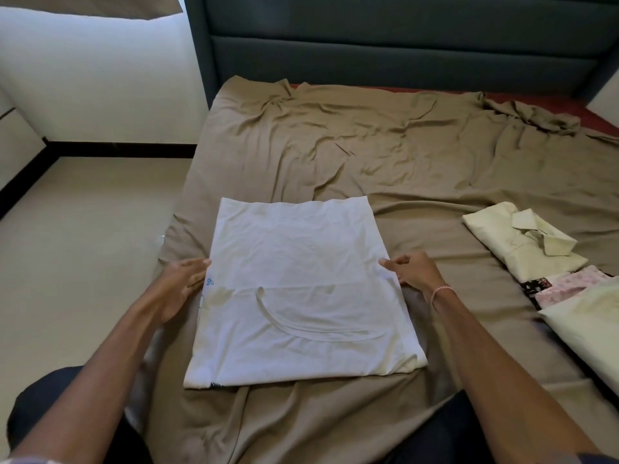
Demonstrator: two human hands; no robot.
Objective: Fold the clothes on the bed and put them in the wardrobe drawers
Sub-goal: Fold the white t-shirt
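Head view: we face a wrinkled tan bedsheet (402, 155) below a dark padded headboard (402, 55). The white T-shirt (294, 262) lies flat on the bedsheet. Our left hand (177, 286) rests straight-fingered against one side, and our right hand (415, 271) pinches the other. A small blue mark on it is unreadable.

**One head-worn camera, looking down over the bed**

A single wide-angle camera sat on the person's head and faced forward and down. It was the only view. It sat close to the work: both forearms ran up from the bottom corners to the left hand (182, 286) and the right hand (415, 272), which met the side edges of the shirt (298, 249) near the middle of the frame. Beyond the grip, the view reached across the bed (335, 155) to the headboard (402, 45) at the top. Left of the grip it took in the floor (83, 229) and the wall (100, 78). Right of the grip, a cream shirt (522, 242) lay near the frame's edge.
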